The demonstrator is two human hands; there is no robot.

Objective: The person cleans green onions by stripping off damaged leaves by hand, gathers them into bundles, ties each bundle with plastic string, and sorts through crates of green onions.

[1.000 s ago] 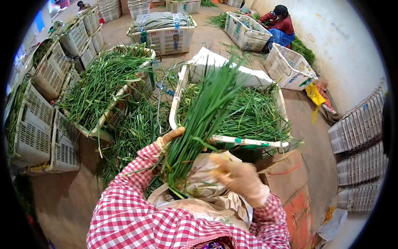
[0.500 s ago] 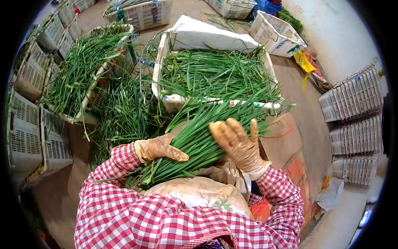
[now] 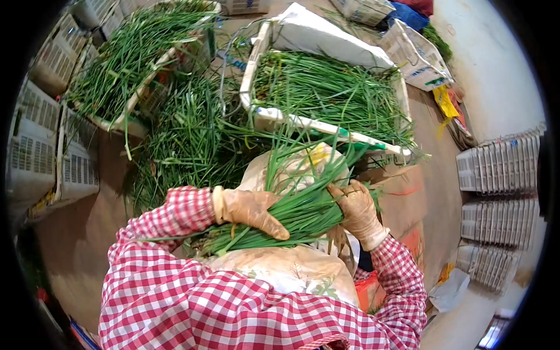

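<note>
A bundle of long green stalks [image 3: 303, 219] lies across my lap, over a beige sheet [image 3: 286, 269]. My left hand [image 3: 251, 212], in a tan glove, is wrapped over the bundle's left part, thumb pointing right. At the bundle's right part, my gloved right hand [image 3: 357, 213] has its fingers closed on the leaves. Some leaves fan upward between the hands. Just beyond stands a white crate [image 3: 326, 125] full of similar stalks, with a white sheet [image 3: 326, 36] along its far side.
Another full crate [image 3: 149, 90] stands at the left, with loose stalks [image 3: 192, 146] heaped beside it. Crates [image 3: 36, 137] line the far left. Stacked crates [image 3: 499, 166] are at the right. A cardboard piece [image 3: 402, 192] lies right of my lap. Part of a person [image 3: 417, 6] shows at the top.
My right hand has gone from spread above the bundle to closed on its right part. My left hand stays on the bundle. The view has tilted down since the oldest frame.
</note>
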